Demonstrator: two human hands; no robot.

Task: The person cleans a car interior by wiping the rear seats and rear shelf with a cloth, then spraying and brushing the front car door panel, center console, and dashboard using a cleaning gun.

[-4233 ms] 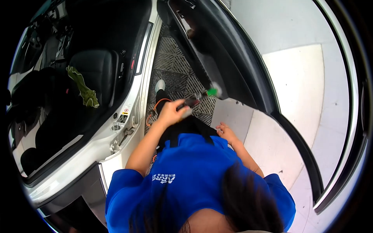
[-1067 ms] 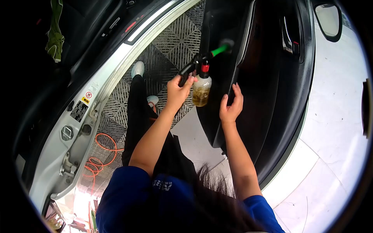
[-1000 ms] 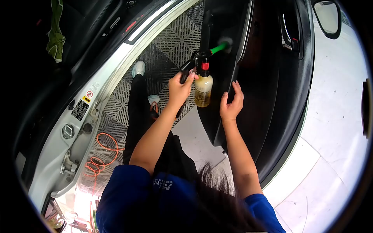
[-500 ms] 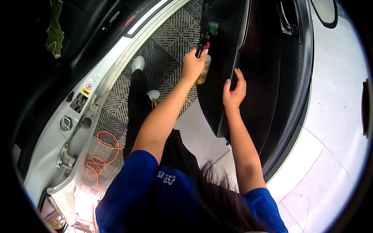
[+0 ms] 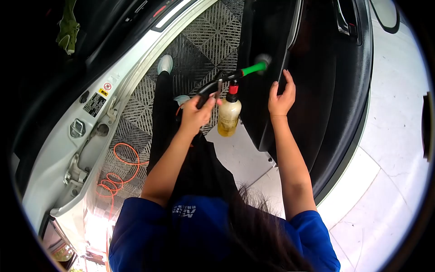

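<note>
In the head view my left hand [image 5: 195, 115] is wrapped around the black handle of an air cleaning gun [image 5: 233, 75]. Its green nozzle [image 5: 254, 68] points at the inner side of an opened car door [image 5: 303, 99]; a whitish blur surrounds the tip. Below the gun hangs a translucent bottle [image 5: 229, 119] with yellowish liquid and a red-and-black neck. My right hand [image 5: 282, 99] lies against the raised edge of the black door panel, fingers extended and thumb apart, holding no tool.
The silver door frame [image 5: 97, 129] with latch and labels runs along the left. An orange coiled hose [image 5: 118, 181] lies on the patterned floor mat [image 5: 217, 34]. A green cloth [image 5: 68, 31] is inside the car. Pale floor tiles [image 5: 394, 113] extend right of the door.
My left hand has brought the cleaning gun back toward me and left, with the nozzle swung to point right. The bottle is now in fuller view. My right hand remains on the panel edge.
</note>
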